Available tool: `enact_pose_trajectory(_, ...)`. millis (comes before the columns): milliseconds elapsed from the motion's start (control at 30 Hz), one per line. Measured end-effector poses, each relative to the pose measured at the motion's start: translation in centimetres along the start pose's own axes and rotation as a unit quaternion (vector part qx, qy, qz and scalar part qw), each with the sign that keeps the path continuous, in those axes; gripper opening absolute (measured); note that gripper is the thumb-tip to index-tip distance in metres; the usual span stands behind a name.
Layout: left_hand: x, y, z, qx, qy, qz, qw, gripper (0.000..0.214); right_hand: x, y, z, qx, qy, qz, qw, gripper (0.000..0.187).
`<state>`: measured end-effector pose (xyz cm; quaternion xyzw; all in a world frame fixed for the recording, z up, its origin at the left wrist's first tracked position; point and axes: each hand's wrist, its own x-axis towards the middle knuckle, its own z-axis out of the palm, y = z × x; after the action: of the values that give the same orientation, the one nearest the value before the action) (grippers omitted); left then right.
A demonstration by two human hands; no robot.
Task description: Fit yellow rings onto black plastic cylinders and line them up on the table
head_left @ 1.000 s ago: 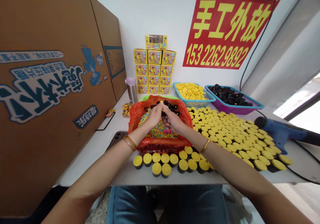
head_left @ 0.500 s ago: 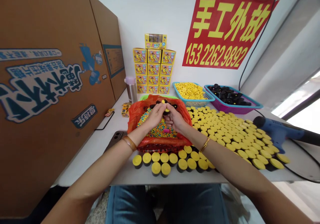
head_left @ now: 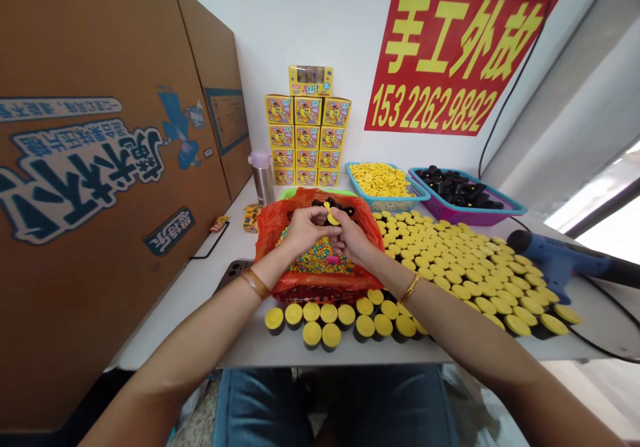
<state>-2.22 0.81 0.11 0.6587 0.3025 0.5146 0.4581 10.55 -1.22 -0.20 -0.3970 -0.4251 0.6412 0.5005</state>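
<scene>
Over the red plastic-lined basket [head_left: 370, 260], my two hands come together around a small black cup with a yellow lid [head_left: 333, 218]. My left hand [head_left: 306, 230] has its fingers closed at the lid's left side, thumb stretched underneath. From the right, my right hand [head_left: 351, 237] grips the same piece with its fingers curled. The lid looks tilted, and fingers hide most of the cup. Below lie many tiny coloured candy balls [head_left: 317, 260] and a pink scoop-like piece [head_left: 333, 259]. More black cups [head_left: 345, 206] rest at the basket's far end.
Rows of yellow-lidded cups [head_left: 450, 260] cover the table's right side, with several more along the front edge. Behind stand a basket of yellow lids [head_left: 383, 180], a basket of black cups [head_left: 457, 187], stacked yellow boxes [head_left: 307, 140] and a flask [head_left: 262, 177]. A blue heat gun-like tool [head_left: 555, 260] lies right; a large carton [head_left: 100, 267] left.
My left hand has shifted slightly left and turned, its thumb now stretched under the lid. The yellow lid shows more than before. My right hand has barely moved.
</scene>
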Motion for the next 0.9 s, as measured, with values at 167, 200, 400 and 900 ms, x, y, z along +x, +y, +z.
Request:
enact_pose_trajectory(167,-0.4,0.3,0.6,0.056,0.037,0.037,0.997,0.046,0.3,-0.3,-0.4,0.015,-0.010,-0.001,1.000,0.043)
enact_pose_trajectory(200,-0.5,0.4,0.6,0.078,0.041,0.052,0.995,0.049,0.3,-0.3,-0.5,0.014,-0.011,0.012,1.000,0.045)
enact_pose_trajectory(400,-0.8,0.8,0.2,0.265,0.036,0.135,0.954,0.037,0.2,-0.4,-0.9,0.007,-0.064,0.090,0.994,0.064)
enact_pose_trajectory(900,-0.1,-0.2,-0.4,0.023,-0.003,-0.062,0.998,0.053,0.4,0.5,-0.6,-0.146,-0.012,-0.094,0.985,0.050)
